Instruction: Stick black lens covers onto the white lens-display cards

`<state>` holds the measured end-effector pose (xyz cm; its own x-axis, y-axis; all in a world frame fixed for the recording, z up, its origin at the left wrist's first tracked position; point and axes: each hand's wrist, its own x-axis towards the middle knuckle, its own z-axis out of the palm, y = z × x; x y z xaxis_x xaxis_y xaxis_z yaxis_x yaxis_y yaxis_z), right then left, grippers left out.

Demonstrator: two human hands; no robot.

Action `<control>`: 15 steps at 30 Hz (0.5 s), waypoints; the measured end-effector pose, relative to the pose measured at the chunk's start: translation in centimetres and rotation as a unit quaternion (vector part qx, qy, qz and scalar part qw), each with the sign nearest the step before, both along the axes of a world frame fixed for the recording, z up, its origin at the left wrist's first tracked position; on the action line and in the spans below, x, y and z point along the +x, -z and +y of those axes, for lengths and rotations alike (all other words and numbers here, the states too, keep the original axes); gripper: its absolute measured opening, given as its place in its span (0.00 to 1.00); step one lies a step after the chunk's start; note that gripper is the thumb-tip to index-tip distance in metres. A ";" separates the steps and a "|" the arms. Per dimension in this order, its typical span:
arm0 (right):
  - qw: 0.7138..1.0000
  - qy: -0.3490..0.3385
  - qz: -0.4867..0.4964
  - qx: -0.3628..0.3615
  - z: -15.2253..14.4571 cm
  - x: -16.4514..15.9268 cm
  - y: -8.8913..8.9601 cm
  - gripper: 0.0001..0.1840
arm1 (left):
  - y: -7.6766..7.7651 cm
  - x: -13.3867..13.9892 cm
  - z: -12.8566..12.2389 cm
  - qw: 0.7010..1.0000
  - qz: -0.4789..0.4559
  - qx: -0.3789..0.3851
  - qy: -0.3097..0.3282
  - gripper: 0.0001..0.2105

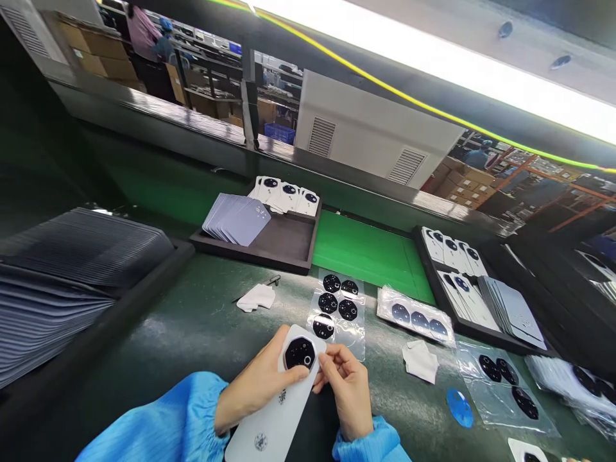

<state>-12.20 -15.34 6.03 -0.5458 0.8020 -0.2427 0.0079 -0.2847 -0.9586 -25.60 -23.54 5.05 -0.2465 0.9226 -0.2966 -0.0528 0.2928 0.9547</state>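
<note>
A white phone back cover (272,427) with a black round camera plate (298,353) is held tilted above the table. My left hand (253,393) grips it from the left, with the thumb lying just below the camera plate. At the upper right edge, the thumb and fingers of my right hand (347,388) close on the cover beside the plate. Just beyond lies a clear film sheet (359,346) bearing several black camera plates (348,310). The undersides of both hands' fingers are partly hidden.
At the back stands a dark tray (289,247) with grey and white covers. A second tray (486,327) is at right. Stacked grey panels (77,250) fill the left. White cloths (257,298), a bagged plate strip (414,317) and a blue disc (459,408) lie around.
</note>
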 end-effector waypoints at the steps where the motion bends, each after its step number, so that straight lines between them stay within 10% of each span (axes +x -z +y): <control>1: 1.000 -0.001 0.003 0.005 0.0 0.1 0.3 0.28 | -0.1 -0.2 0.0 1.000 -0.009 -0.004 0.015 0.17; 10: 0.999 0.013 0.024 0.034 0.7 0.0 3.6 0.25 | -1.7 -2.4 -0.6 0.990 -0.049 -0.005 0.131 0.24; 15: 0.998 0.013 0.033 0.049 0.7 0.1 3.6 0.25 | -1.7 -2.6 -0.1 0.988 -0.125 0.005 0.091 0.28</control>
